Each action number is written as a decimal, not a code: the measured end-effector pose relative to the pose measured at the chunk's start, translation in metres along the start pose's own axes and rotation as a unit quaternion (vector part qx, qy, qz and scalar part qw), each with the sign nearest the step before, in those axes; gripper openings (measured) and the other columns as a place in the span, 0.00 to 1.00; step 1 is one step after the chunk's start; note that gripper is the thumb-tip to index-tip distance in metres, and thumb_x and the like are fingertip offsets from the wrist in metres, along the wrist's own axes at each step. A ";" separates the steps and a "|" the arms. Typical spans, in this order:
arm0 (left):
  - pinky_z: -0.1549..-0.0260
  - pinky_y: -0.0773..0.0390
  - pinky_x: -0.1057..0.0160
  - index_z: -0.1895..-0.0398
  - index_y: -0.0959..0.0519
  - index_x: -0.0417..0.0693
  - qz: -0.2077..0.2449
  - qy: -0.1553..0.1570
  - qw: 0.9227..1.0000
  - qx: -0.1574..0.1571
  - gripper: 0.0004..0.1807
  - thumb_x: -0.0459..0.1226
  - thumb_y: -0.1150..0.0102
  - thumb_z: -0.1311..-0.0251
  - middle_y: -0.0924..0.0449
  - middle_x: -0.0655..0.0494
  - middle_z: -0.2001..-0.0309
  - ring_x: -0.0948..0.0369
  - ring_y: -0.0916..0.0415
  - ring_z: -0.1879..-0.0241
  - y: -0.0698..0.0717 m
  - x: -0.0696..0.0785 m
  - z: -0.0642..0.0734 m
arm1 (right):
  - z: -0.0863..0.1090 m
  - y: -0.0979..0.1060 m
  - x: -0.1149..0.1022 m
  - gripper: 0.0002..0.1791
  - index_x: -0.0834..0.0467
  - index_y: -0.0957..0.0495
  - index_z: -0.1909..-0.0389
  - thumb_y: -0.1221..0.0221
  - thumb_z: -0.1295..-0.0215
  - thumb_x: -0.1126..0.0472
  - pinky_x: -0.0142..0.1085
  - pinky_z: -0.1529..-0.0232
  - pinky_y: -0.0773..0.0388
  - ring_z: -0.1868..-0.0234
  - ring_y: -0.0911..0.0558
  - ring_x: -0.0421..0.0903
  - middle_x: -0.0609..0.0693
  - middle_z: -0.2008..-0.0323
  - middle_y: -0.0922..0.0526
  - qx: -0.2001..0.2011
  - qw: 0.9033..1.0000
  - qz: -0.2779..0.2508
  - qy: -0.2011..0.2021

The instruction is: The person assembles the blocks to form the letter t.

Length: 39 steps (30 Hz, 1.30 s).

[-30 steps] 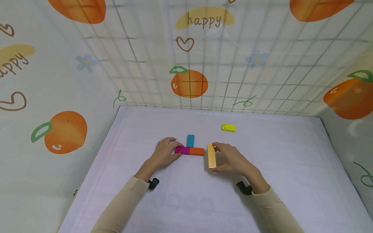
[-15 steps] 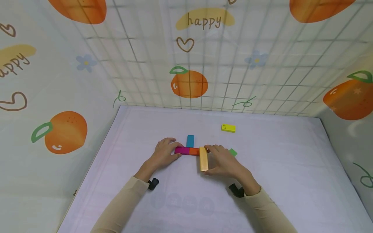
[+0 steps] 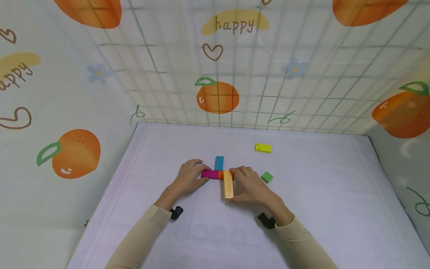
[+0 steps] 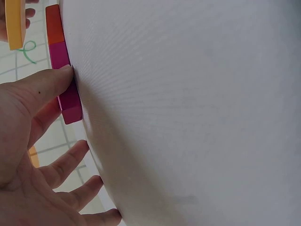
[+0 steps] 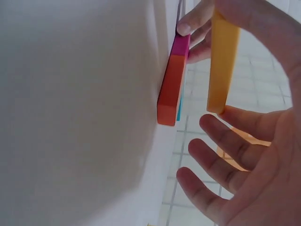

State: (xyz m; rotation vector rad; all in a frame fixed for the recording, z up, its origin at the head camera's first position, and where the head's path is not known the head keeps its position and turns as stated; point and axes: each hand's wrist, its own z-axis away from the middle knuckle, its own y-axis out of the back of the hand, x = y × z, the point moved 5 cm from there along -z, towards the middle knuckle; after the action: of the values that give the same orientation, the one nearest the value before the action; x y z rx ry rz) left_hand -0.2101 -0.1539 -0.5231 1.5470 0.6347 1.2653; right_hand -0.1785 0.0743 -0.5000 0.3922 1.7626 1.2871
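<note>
In the head view my left hand [image 3: 188, 176] pinches a magenta block [image 3: 209, 174] lying on the table, thumb on the near side. An orange block [image 5: 171, 89] lies end to end with it, and a blue block [image 3: 219, 163] stands off behind their meeting point at a right angle. My right hand [image 3: 252, 186] holds a light orange-yellow block [image 3: 228, 185] by its two ends, between thumb and index finger. That block is raised off the table and, seen from the head, covers part of the orange block. The right wrist view shows the other right fingers spread, touching nothing.
To the right of my right hand lies a small green block [image 3: 267, 177]. Farther back is a yellow block [image 3: 263, 148] with a small mark on it. Patterned cloth walls [image 3: 161, 56] rise behind and beside the white table [image 3: 336, 179].
My right hand has moved left with the light orange-yellow block, bringing it over the orange block. The green block has come into sight behind it. My left hand has stayed put.
</note>
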 end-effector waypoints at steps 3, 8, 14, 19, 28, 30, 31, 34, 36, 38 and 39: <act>0.34 0.43 0.38 0.42 0.20 0.62 -0.003 0.004 1.000 -0.003 0.19 0.46 0.34 0.36 0.33 0.47 0.32 0.47 0.43 0.31 -0.001 0.000 0.000 | -0.002 -0.002 -0.003 0.53 0.58 0.33 0.32 0.23 0.57 0.38 0.49 0.41 0.29 0.41 0.31 0.52 0.53 0.40 0.27 0.000 1.000 -0.003 0.002; 0.34 0.44 0.37 0.42 0.20 0.61 0.002 0.004 1.000 0.000 0.19 0.46 0.34 0.37 0.33 0.46 0.32 0.46 0.43 0.30 0.000 0.000 0.000 | -0.005 -0.004 -0.009 0.54 0.58 0.33 0.32 0.23 0.58 0.36 0.50 0.43 0.28 0.41 0.31 0.52 0.53 0.41 0.28 0.007 1.000 0.012 0.009; 0.34 0.45 0.37 0.42 0.20 0.61 0.006 0.002 1.000 0.001 0.19 0.46 0.34 0.36 0.33 0.46 0.32 0.47 0.43 0.30 -0.001 0.000 0.000 | -0.008 -0.008 -0.012 0.54 0.57 0.32 0.33 0.23 0.59 0.35 0.51 0.46 0.28 0.41 0.31 0.53 0.53 0.41 0.28 0.018 1.000 0.017 0.010; 0.34 0.45 0.36 0.42 0.20 0.61 0.005 0.005 1.000 0.001 0.19 0.46 0.34 0.37 0.33 0.46 0.32 0.46 0.43 0.30 0.000 0.001 0.000 | -0.009 -0.013 -0.016 0.53 0.55 0.31 0.34 0.24 0.59 0.34 0.52 0.46 0.30 0.40 0.32 0.53 0.52 0.41 0.29 0.019 0.999 0.025 0.010; 0.33 0.46 0.36 0.41 0.20 0.61 0.003 0.014 1.000 -0.005 0.20 0.47 0.33 0.37 0.33 0.46 0.31 0.47 0.44 0.30 0.001 0.001 -0.001 | -0.011 -0.019 -0.024 0.56 0.56 0.32 0.32 0.25 0.59 0.32 0.57 0.41 0.34 0.38 0.34 0.55 0.54 0.40 0.29 0.015 0.999 0.039 0.013; 0.33 0.46 0.36 0.42 0.20 0.61 0.004 0.011 1.000 -0.004 0.20 0.47 0.34 0.37 0.33 0.46 0.32 0.47 0.44 0.30 0.001 0.001 -0.001 | -0.011 -0.021 -0.025 0.56 0.56 0.32 0.32 0.25 0.59 0.31 0.57 0.41 0.35 0.37 0.34 0.55 0.54 0.39 0.30 0.014 0.999 0.045 0.009; 0.33 0.46 0.36 0.42 0.20 0.61 0.004 0.010 1.000 -0.003 0.19 0.46 0.34 0.36 0.33 0.46 0.32 0.47 0.44 0.30 0.001 0.001 -0.001 | -0.011 -0.022 -0.025 0.56 0.56 0.32 0.32 0.25 0.59 0.31 0.57 0.40 0.35 0.37 0.35 0.55 0.54 0.39 0.30 0.013 0.999 0.048 0.007; 0.33 0.46 0.35 0.42 0.19 0.61 0.004 0.009 1.000 -0.001 0.19 0.46 0.34 0.36 0.33 0.46 0.32 0.47 0.44 0.30 0.000 0.000 -0.001 | -0.012 -0.025 -0.027 0.56 0.56 0.31 0.33 0.26 0.60 0.30 0.57 0.39 0.36 0.36 0.35 0.54 0.54 0.38 0.30 0.009 0.999 0.054 -0.003; 0.33 0.46 0.36 0.42 0.19 0.61 0.004 0.006 1.000 0.002 0.19 0.45 0.34 0.36 0.33 0.46 0.32 0.47 0.44 0.30 0.000 0.000 -0.001 | -0.012 -0.026 -0.029 0.56 0.57 0.31 0.33 0.26 0.61 0.30 0.58 0.39 0.36 0.36 0.36 0.54 0.54 0.38 0.30 0.008 0.998 0.058 -0.006; 0.33 0.46 0.36 0.43 0.19 0.61 0.004 0.004 1.000 0.002 0.19 0.45 0.34 0.36 0.33 0.46 0.32 0.47 0.44 0.30 0.000 0.000 0.000 | -0.012 -0.027 -0.031 0.57 0.58 0.30 0.34 0.26 0.61 0.29 0.58 0.40 0.35 0.36 0.36 0.54 0.54 0.38 0.30 0.009 0.998 0.062 -0.008; 0.33 0.46 0.36 0.43 0.19 0.61 0.004 0.003 1.000 0.001 0.18 0.45 0.34 0.36 0.33 0.46 0.32 0.47 0.44 0.30 0.000 0.000 0.000 | -0.012 -0.027 -0.032 0.57 0.58 0.30 0.34 0.26 0.61 0.29 0.58 0.40 0.35 0.36 0.36 0.54 0.55 0.38 0.30 0.011 0.998 0.064 -0.008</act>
State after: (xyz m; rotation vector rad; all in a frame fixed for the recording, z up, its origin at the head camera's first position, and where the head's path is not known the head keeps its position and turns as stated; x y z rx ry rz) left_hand -0.2102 -0.1535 -0.5231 1.5498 0.6345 1.2768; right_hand -0.1644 0.0339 -0.5086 0.5326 1.7632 1.3517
